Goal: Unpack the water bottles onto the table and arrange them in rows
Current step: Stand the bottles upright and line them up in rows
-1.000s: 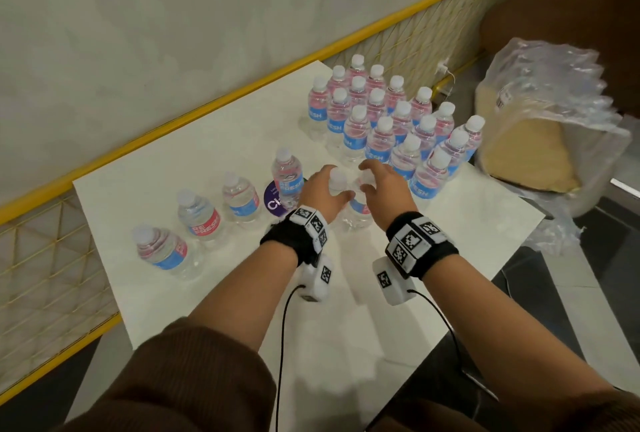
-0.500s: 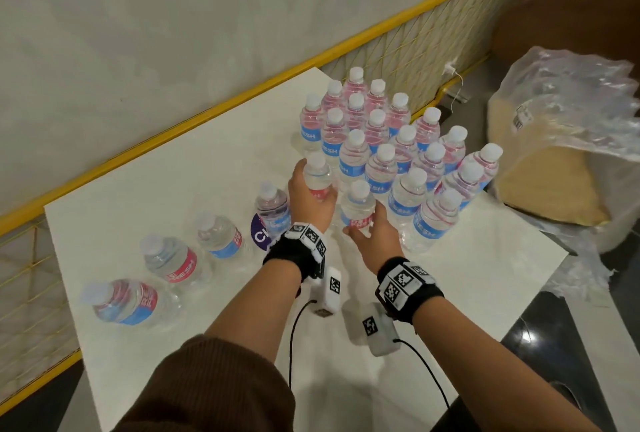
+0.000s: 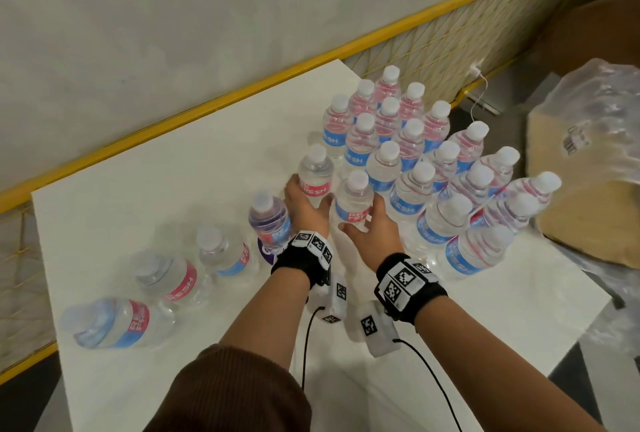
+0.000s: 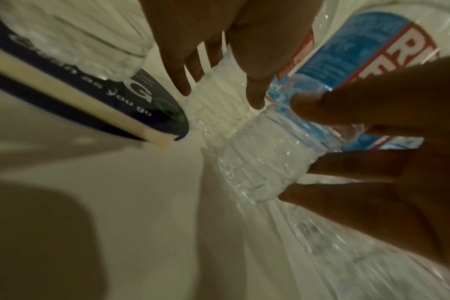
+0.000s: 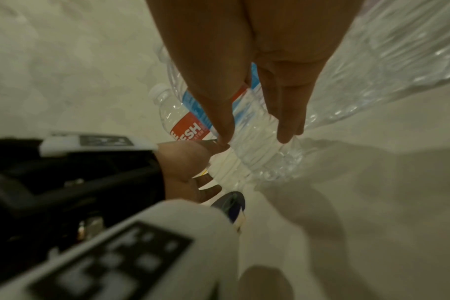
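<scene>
Two small clear water bottles stand side by side on the white table (image 3: pixel 173 189). My left hand (image 3: pixel 303 205) grips the left bottle (image 3: pixel 316 173) low on its body; its red label shows in the right wrist view (image 5: pixel 188 130). My right hand (image 3: pixel 367 224) grips the right bottle (image 3: pixel 354 201) near its base, thumb and fingers on either side (image 5: pixel 257 146). In the left wrist view both bottles meet, with the right hand's fingers (image 4: pixel 347 113) round the blue-labelled one (image 4: pixel 267 162). Both bottles stand at the near left corner of a block of upright bottles (image 3: pixel 415 154) in rows.
A loose line of bottles (image 3: pixel 225 251) runs down the table's left side, the nearest one (image 3: pixel 110 324) at the front edge. A dark round sticker (image 4: pixel 147 97) lies by my left wrist. Crumpled plastic wrap (image 3: pixel 595 120) over a cardboard tray (image 3: pixel 571 217) sits off the table's right edge. A yellow rail (image 3: pixel 207 113) borders the far side.
Both hands have carried their bottles forward and right, from beside the loose line to the near corner of the block. Their grips have dropped from the caps to the lower bodies.
</scene>
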Tool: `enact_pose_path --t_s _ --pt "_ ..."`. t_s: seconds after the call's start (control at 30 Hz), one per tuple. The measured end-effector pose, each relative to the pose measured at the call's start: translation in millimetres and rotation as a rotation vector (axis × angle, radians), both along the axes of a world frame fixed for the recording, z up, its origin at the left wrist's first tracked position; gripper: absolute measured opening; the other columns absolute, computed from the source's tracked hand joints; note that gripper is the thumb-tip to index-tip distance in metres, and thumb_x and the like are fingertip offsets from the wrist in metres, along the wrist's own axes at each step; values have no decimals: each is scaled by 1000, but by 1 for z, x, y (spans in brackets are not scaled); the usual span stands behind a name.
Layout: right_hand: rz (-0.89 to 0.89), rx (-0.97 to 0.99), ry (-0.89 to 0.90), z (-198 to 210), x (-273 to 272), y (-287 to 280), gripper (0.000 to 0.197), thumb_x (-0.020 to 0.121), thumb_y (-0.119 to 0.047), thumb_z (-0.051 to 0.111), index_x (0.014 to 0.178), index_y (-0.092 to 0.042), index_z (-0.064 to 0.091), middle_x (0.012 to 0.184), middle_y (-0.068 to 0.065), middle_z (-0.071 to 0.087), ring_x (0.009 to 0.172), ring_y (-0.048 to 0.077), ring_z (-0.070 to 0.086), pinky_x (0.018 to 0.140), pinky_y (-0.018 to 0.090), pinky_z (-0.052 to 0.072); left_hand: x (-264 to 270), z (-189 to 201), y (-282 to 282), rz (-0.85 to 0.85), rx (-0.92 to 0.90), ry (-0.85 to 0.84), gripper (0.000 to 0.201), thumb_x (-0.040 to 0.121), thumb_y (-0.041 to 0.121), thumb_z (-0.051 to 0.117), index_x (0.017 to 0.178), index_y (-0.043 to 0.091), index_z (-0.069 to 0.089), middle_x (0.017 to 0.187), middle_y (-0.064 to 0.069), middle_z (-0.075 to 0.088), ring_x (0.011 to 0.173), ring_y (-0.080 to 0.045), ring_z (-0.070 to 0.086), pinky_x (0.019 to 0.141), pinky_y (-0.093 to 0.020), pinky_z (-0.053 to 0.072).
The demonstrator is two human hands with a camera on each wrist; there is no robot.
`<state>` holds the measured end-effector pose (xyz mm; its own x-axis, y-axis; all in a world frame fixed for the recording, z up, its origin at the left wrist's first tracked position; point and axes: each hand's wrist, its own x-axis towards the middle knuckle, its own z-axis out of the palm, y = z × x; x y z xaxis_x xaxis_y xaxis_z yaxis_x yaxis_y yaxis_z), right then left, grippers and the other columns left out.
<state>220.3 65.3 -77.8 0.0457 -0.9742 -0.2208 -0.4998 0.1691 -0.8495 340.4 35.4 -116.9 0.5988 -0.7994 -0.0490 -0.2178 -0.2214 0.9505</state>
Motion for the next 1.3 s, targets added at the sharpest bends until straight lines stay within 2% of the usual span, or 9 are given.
enact_pose_path --t_s 0.07,0.3,0.57,0.67,0.77,0.93,1.07,1.17,1.3 --pt "11 4 31 -3 5 -6 74 79 -27 71 139 -24 29 132 6 55 120 27 54 100 40 45 3 -2 -6 73 -19 -19 69 74 9 75 133 4 39 129 -15 50 119 -28 51 102 -42 43" --pt "29 4 49 -12 16 -21 65 84 -34 68 137 -16 36 131 5 57 122 21 52 89 22 38 7 -21 -8 37 7 37 71 81 4 60 145 12 29 145 -10 40 134 -23 40 113 -41 33" --pt "74 4 44 -20 16 -26 64 93 -28 54 147 -19 19 142 6 47 126 25 50 102 33 40 13 -18 -13 72 162 -172 77 66 19 77 133 10 40 128 -15 42 118 -30 44 99 -29 35" --pt "49 23 -16 -13 21 -23 72 84 -41 65 142 -22 26 136 0 51 115 22 58 94 29 43 14 -21 -10 -1 146 -168 69 69 9 68 132 2 40 131 -15 41 120 -30 42 90 -16 27" --pt "11 18 34 -9 31 -23 71 75 -51 71 129 -20 36 123 1 60 110 21 59 89 31 47 15 -26 -3 8 68 -166 59 72 19 63 126 2 46 124 -15 48 114 -28 48 93 -28 38" --pt "4 -28 85 -8 32 -31 61 77 -49 69 121 -15 45 115 6 61 107 24 58 84 30 45 21 -30 4 95 41 -107 62 66 13 80 114 -6 45 115 -19 46 101 -29 50 79 -16 33" --pt "114 -93 100 -13 23 -24 57 81 -40 68 129 -17 46 115 5 54 99 24 60 88 32 47 23 -32 7 66 59 -80 69 71 12 73 131 9 39 130 -9 46 116 -25 48 90 -29 40" --pt "161 -74 50 -13 19 -15 58 92 -24 57 141 -19 28 131 2 55 93 21 66 89 35 50 25 -35 8 29 61 -79 73 76 16 70 140 15 35 138 -7 47 125 -27 44 104 -41 39" --pt "80 -59 -25 -8 26 -7 75 83 -33 68 142 -21 24 133 -5 49 106 15 58 90 25 42 26 -35 8 23 23 -64 67 74 18 70 135 13 42 131 -10 52 121 -29 49 100 -48 43"
